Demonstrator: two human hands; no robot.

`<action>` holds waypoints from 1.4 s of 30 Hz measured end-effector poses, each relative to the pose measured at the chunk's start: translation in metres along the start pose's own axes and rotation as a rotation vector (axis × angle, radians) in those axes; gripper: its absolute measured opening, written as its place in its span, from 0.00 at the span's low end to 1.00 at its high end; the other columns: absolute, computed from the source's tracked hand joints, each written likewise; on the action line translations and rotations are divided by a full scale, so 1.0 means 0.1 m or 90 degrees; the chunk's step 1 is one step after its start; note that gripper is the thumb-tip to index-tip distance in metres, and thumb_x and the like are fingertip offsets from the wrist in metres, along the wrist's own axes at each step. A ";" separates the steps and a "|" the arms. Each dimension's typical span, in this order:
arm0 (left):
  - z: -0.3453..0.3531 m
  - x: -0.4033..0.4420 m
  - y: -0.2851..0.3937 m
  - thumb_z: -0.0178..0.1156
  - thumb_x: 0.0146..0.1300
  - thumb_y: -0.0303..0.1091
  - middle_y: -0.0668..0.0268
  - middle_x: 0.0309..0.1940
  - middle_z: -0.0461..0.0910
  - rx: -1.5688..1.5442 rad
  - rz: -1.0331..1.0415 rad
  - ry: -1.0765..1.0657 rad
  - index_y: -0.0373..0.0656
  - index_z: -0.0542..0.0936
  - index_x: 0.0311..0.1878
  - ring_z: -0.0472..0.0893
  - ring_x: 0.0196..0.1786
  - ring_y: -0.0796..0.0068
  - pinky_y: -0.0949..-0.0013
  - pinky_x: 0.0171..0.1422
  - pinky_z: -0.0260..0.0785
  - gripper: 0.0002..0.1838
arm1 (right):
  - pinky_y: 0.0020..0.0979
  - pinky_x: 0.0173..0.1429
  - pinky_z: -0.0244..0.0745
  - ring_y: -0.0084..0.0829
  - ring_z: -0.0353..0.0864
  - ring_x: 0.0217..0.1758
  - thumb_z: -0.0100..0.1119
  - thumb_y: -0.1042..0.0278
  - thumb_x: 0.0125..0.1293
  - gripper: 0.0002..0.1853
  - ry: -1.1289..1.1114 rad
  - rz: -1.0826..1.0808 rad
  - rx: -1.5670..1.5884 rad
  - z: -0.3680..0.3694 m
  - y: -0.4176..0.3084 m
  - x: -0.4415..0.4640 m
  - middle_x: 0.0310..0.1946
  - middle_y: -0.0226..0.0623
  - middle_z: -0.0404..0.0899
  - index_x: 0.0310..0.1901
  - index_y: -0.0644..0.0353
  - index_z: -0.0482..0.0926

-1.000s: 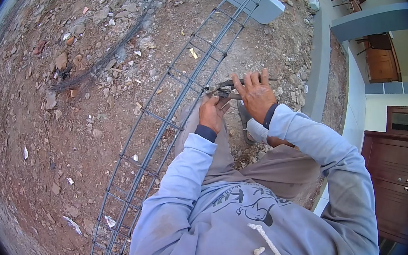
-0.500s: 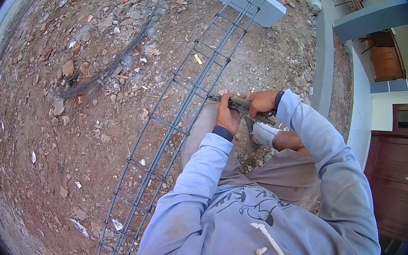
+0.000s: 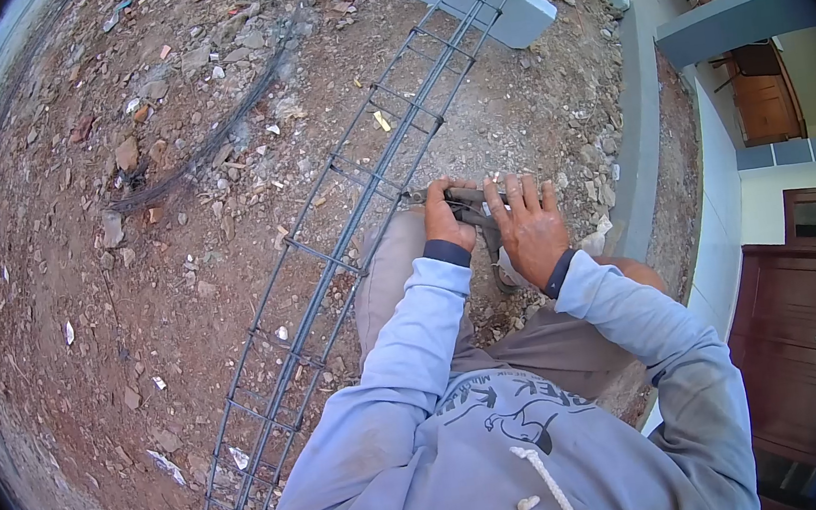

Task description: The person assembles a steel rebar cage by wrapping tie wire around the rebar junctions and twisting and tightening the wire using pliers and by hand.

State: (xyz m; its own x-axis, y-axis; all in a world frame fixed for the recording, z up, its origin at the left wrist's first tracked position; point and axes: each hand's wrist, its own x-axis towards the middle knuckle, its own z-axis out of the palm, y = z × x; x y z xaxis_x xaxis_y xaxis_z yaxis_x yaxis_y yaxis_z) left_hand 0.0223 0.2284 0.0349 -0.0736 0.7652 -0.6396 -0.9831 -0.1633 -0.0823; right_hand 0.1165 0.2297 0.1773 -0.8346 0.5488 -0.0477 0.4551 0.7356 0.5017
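A long steel rebar cage (image 3: 339, 251) runs diagonally from the upper middle to the lower left. Beside its right edge, my left hand (image 3: 446, 220) is closed round a dark, worn tool (image 3: 467, 198) that looks like pliers or pincers. The tool's tip is close to the cage's outer bar; whether it touches is unclear. Stretched out over the tool's handle end, my right hand (image 3: 531, 231) lies with fingers spread and the back of the hand up. Both hands are above my knees, and the tool's lower parts are partly hidden by them.
Rubble-strewn soil (image 3: 180, 281) surrounds the cage. A grey concrete block (image 3: 502, 18) lies under its upper end. A tangle of thin wire (image 3: 222, 125) is on the left. At right are a low kerb (image 3: 634, 159), dark red doors (image 3: 800, 341) and a wooden desk (image 3: 765, 103).
My right hand has gone from fingers curled at the tool to stretched out flat over it. My left hand keeps its hold on the tool. The view has shifted slightly.
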 end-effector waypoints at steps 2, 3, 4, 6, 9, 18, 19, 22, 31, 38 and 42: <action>0.07 0.01 -0.02 0.57 0.62 0.41 0.64 0.33 0.76 0.019 0.019 0.036 0.45 0.71 0.40 0.78 0.40 0.65 0.58 0.46 0.72 0.11 | 0.40 0.54 0.70 0.41 0.76 0.50 0.54 0.65 0.58 0.25 -0.034 0.027 0.032 0.13 0.06 0.02 0.44 0.42 0.76 0.57 0.62 0.69; 0.09 0.00 -0.02 0.58 0.63 0.43 0.64 0.33 0.76 0.031 0.028 0.056 0.45 0.71 0.40 0.78 0.41 0.65 0.57 0.47 0.72 0.12 | 0.40 0.53 0.71 0.41 0.77 0.50 0.54 0.65 0.57 0.25 -0.079 0.020 0.048 0.14 0.08 0.05 0.43 0.42 0.76 0.57 0.63 0.69; 0.10 -0.02 -0.02 0.58 0.62 0.46 0.64 0.34 0.76 0.029 0.026 0.059 0.45 0.71 0.40 0.78 0.42 0.64 0.57 0.48 0.72 0.15 | 0.39 0.52 0.72 0.41 0.77 0.49 0.54 0.65 0.56 0.25 -0.125 0.017 0.066 0.14 0.10 0.08 0.42 0.42 0.77 0.57 0.63 0.69; 0.12 -0.05 -0.01 0.59 0.62 0.52 0.63 0.35 0.76 0.024 0.023 0.063 0.46 0.71 0.41 0.77 0.43 0.64 0.56 0.50 0.72 0.19 | 0.39 0.48 0.73 0.41 0.79 0.46 0.54 0.67 0.54 0.26 -0.237 0.018 0.147 0.11 0.21 0.16 0.40 0.43 0.78 0.56 0.64 0.69; 0.09 -0.21 0.07 0.59 0.60 0.58 0.63 0.35 0.76 0.084 0.004 -0.032 0.46 0.71 0.42 0.77 0.45 0.63 0.55 0.52 0.71 0.24 | 0.36 0.32 0.75 0.36 0.82 0.30 0.56 0.68 0.49 0.20 -0.338 -0.015 0.376 0.37 0.46 0.29 0.30 0.46 0.80 0.45 0.67 0.74; 0.07 -0.02 -0.05 0.60 0.62 0.48 0.64 0.32 0.77 0.049 0.015 -0.021 0.45 0.71 0.40 0.79 0.42 0.62 0.54 0.52 0.72 0.17 | 0.32 0.22 0.73 0.30 0.79 0.21 0.64 0.61 0.52 0.16 -0.823 0.217 0.750 0.44 0.71 0.59 0.23 0.38 0.79 0.36 0.67 0.78; 0.06 0.02 -0.05 0.59 0.62 0.46 0.64 0.32 0.76 0.048 0.013 -0.011 0.45 0.71 0.40 0.79 0.41 0.63 0.56 0.50 0.72 0.15 | 0.33 0.25 0.74 0.31 0.80 0.23 0.65 0.60 0.53 0.18 -0.785 0.192 0.638 0.38 0.71 0.63 0.25 0.38 0.80 0.39 0.67 0.78; 0.02 0.13 -0.09 0.58 0.62 0.42 0.65 0.30 0.75 0.029 -0.001 0.019 0.45 0.71 0.37 0.79 0.40 0.64 0.58 0.48 0.73 0.12 | 0.40 0.44 0.76 0.34 0.81 0.40 0.63 0.57 0.55 0.26 -0.247 -0.008 0.139 0.10 0.50 0.40 0.36 0.39 0.81 0.51 0.64 0.73; 0.14 0.13 -0.04 0.59 0.62 0.39 0.64 0.30 0.72 0.005 0.002 0.090 0.44 0.69 0.35 0.77 0.42 0.60 0.50 0.53 0.69 0.11 | 0.51 0.72 0.47 0.43 0.59 0.70 0.48 0.67 0.63 0.29 -0.094 -0.056 0.042 0.09 0.40 -0.03 0.63 0.47 0.64 0.67 0.60 0.61; 0.15 0.11 -0.07 0.60 0.62 0.38 0.63 0.31 0.70 0.026 0.006 0.116 0.44 0.69 0.36 0.76 0.42 0.60 0.52 0.51 0.71 0.11 | 0.52 0.73 0.45 0.45 0.57 0.71 0.52 0.71 0.56 0.35 -0.058 0.066 0.190 -0.55 0.50 -0.27 0.65 0.46 0.62 0.68 0.55 0.59; 0.18 0.09 0.01 0.59 0.63 0.42 0.60 0.36 0.71 0.019 -0.016 0.104 0.43 0.68 0.42 0.75 0.41 0.60 0.49 0.51 0.71 0.15 | 0.51 0.74 0.40 0.44 0.58 0.70 0.50 0.69 0.59 0.34 -0.038 0.051 0.068 0.19 0.18 -0.07 0.63 0.46 0.63 0.69 0.54 0.57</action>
State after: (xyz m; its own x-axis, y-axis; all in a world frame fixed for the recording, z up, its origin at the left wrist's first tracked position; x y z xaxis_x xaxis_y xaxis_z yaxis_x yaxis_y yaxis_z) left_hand 0.0177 0.2463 0.0432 -0.0237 0.6570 -0.7536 -0.9891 -0.1252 -0.0780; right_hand 0.1362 0.2468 0.1706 -0.7757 0.6279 -0.0638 0.5527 0.7246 0.4118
